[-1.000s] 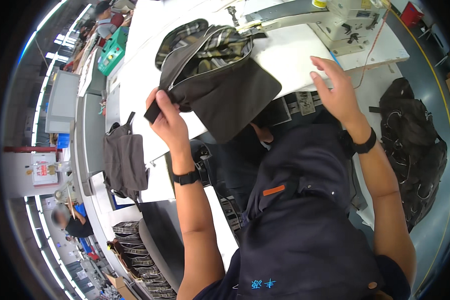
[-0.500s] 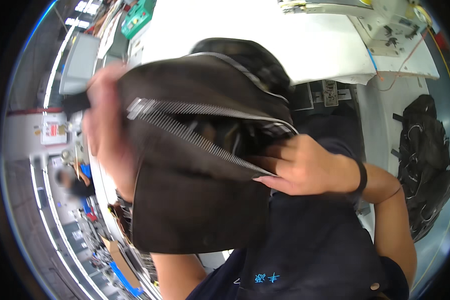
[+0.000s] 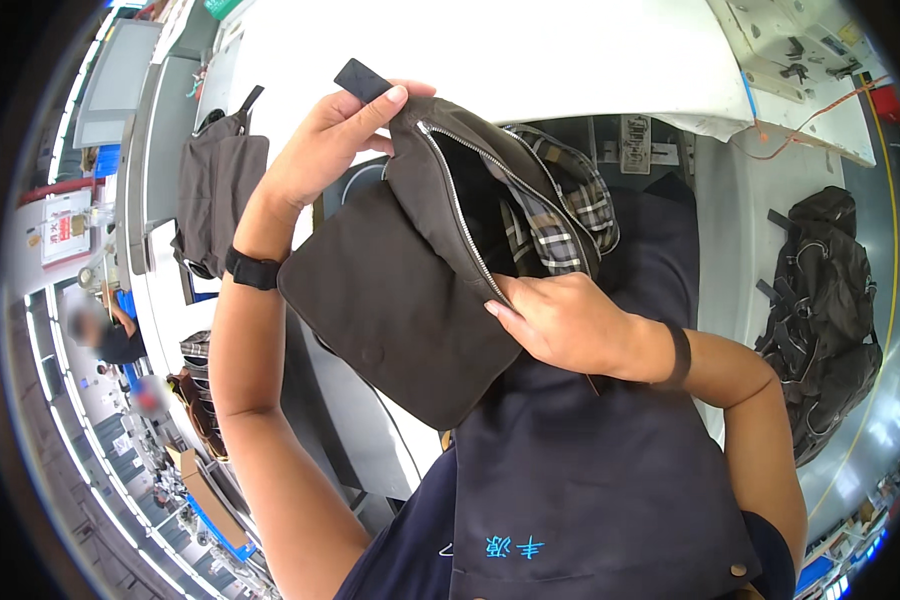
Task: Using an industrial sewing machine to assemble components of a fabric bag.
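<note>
A dark brown fabric bag (image 3: 420, 300) with a wide flap hangs between my hands over my lap. Its long silver zipper (image 3: 458, 220) is undone, and black-and-white plaid lining (image 3: 552, 240) shows in the gap and at the right side. My left hand (image 3: 345, 140) is closed on the bag's upper end, beside a short black strap (image 3: 362, 80) that sticks up. My right hand (image 3: 570, 325) pinches the zipper edge at the lower end of the opening, thumb outside and fingers tucked inside. The fingertips there are hidden.
A white worktable (image 3: 530, 50) lies ahead, with a sewing machine (image 3: 800, 50) at its right. Another dark bag (image 3: 220, 190) rests at the left. Several dark bags are piled (image 3: 825, 320) at the right. Another person (image 3: 120, 330) is at the far left.
My left hand has moved up and right, tilting the bag so its opening runs more steeply. More plaid lining shows. My right hand keeps its hold on the zipper edge, slightly further left.
</note>
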Demonstrator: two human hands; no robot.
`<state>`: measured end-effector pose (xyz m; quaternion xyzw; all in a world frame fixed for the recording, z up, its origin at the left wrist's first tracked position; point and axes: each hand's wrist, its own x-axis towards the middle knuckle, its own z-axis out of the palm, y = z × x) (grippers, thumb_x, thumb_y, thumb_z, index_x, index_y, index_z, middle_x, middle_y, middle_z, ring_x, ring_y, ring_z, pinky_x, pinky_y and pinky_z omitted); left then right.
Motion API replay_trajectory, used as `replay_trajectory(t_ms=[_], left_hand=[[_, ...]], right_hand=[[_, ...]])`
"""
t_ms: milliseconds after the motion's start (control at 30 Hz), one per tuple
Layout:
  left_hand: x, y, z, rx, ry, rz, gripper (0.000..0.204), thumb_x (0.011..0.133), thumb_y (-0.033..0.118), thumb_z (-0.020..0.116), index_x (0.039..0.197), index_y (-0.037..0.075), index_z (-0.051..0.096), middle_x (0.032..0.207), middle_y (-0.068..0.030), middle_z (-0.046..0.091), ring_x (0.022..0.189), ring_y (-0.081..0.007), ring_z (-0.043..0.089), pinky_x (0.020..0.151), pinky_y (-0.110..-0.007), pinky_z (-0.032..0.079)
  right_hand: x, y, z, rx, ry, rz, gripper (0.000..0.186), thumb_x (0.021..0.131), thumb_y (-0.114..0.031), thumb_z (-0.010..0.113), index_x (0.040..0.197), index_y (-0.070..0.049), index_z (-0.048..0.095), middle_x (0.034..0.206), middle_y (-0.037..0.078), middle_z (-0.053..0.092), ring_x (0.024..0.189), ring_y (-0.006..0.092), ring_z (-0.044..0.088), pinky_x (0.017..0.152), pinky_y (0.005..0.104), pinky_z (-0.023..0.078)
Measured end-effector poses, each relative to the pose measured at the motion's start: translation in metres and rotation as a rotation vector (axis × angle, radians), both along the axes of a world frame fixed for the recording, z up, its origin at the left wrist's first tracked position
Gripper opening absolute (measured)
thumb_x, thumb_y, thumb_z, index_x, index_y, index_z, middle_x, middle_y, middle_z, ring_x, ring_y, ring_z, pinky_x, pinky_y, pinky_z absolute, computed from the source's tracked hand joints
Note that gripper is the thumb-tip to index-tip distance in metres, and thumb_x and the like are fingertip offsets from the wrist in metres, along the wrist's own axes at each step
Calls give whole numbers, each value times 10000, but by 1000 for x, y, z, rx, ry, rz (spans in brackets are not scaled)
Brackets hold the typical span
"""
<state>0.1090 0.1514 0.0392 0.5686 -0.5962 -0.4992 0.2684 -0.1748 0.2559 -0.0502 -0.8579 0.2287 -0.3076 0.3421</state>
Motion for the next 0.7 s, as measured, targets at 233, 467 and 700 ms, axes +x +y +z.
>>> replay_trajectory(t_ms=[233, 467, 700], left_hand=[[19, -2, -10, 211, 75, 163, 362, 1036, 324, 693, 891, 2, 770, 765, 39, 655, 697, -27, 576, 709, -221, 508], [11, 14, 6, 98, 21, 59, 388, 1061, 295, 646, 1195, -54, 749, 940, -71, 776, 852, -102, 718, 815, -256, 568], [-4, 29, 22, -27, -93, 23, 389, 1063, 309, 642, 1210, -36, 744, 989, -97, 785, 875, -120, 733, 827, -268, 581]], right_hand=[[-1, -4, -8, 35, 188, 68, 179, 1009, -187, 640, 1008, -10, 618, 671, 81, 621, 581, 271, 662, 536, 364, 536], [-5, -8, -7, 83, 105, 51, 356, 967, -334, 723, 1046, 8, 659, 711, 105, 634, 612, 296, 662, 572, 381, 544], [10, -18, 17, 495, -126, -20, 270, 955, -252, 762, 998, -1, 670, 771, 124, 643, 651, 323, 644, 605, 401, 521]])
